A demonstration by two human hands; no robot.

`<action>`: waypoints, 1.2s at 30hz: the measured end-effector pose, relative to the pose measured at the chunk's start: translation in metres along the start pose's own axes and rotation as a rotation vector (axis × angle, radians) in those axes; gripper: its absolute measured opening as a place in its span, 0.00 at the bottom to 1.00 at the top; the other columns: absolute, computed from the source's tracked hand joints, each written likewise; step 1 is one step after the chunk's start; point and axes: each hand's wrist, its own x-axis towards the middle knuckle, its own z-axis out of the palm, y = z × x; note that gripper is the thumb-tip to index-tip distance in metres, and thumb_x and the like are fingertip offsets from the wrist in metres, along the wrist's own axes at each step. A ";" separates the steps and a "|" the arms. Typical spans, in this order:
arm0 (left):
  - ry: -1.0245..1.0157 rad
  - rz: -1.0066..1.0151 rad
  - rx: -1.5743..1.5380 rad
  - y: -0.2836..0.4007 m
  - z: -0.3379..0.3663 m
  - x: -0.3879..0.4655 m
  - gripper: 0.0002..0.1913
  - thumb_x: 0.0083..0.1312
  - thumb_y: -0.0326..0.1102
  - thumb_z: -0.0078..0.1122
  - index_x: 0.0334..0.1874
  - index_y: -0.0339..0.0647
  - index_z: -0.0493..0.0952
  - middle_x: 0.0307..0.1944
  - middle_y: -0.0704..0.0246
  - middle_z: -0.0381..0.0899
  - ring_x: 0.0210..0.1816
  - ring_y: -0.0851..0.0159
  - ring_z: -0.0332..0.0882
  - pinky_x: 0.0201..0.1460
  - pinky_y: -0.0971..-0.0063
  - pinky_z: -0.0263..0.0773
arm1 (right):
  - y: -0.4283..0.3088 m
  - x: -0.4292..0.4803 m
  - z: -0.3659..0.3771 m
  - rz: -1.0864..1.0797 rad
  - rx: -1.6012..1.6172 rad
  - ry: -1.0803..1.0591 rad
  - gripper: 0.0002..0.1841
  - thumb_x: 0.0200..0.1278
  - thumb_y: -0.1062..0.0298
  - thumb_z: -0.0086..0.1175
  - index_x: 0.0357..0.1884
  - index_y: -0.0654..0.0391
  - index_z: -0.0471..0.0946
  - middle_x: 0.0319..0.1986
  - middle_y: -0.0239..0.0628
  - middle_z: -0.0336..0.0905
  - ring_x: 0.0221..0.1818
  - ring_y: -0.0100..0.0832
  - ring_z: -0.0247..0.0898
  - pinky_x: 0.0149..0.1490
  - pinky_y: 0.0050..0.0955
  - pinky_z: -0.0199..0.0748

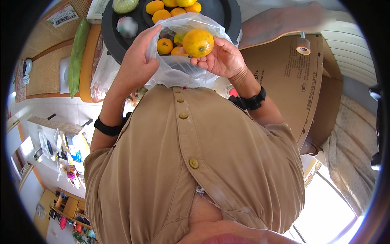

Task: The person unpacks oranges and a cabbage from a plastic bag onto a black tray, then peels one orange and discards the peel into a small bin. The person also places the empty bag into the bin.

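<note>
My right hand (221, 58) holds an orange citrus fruit (198, 43), with some green on its skin, over the mouth of a thin white plastic bag (182, 71). The bag's edge is gripped by my left hand (138, 58), between thumb and fingers. Inside the bag lie several more citrus fruits (164, 46), one of them greenish. Beyond the bag stands a round black tray (213, 12). Several orange fruits (161, 15) lie grouped on it, beside a pale green round item (125, 4) and a small wrapped round item (127, 26).
To the right are a skateboard (274, 23) and a large cardboard box (283, 73) bearing print. A wooden seat with a green cushion (77, 58) stands at the left. Farther off at lower left, a table holds bags and other goods (76, 146).
</note>
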 end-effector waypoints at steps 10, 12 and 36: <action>0.011 0.021 0.022 -0.006 0.002 0.000 0.37 0.56 0.21 0.51 0.74 0.41 0.65 0.72 0.58 0.65 0.72 0.58 0.64 0.70 0.70 0.62 | 0.007 0.005 0.009 -0.040 -0.057 0.087 0.34 0.76 0.49 0.48 0.75 0.59 0.55 0.68 0.56 0.63 0.64 0.52 0.71 0.65 0.38 0.74; 0.006 0.000 -0.023 -0.005 0.002 0.000 0.37 0.58 0.21 0.52 0.74 0.41 0.64 0.71 0.59 0.66 0.70 0.60 0.66 0.68 0.72 0.64 | 0.008 0.006 0.011 -0.057 -0.063 0.098 0.34 0.76 0.50 0.49 0.75 0.59 0.55 0.69 0.54 0.62 0.67 0.53 0.67 0.67 0.39 0.73; 0.075 0.154 -0.053 -0.013 0.042 0.000 0.14 0.55 0.22 0.54 0.44 0.39 0.69 0.41 0.65 0.72 0.42 0.63 0.72 0.45 0.75 0.69 | 0.044 0.035 0.010 -0.070 -0.525 0.504 0.29 0.65 0.67 0.66 0.63 0.62 0.65 0.53 0.37 0.74 0.52 0.29 0.76 0.60 0.28 0.76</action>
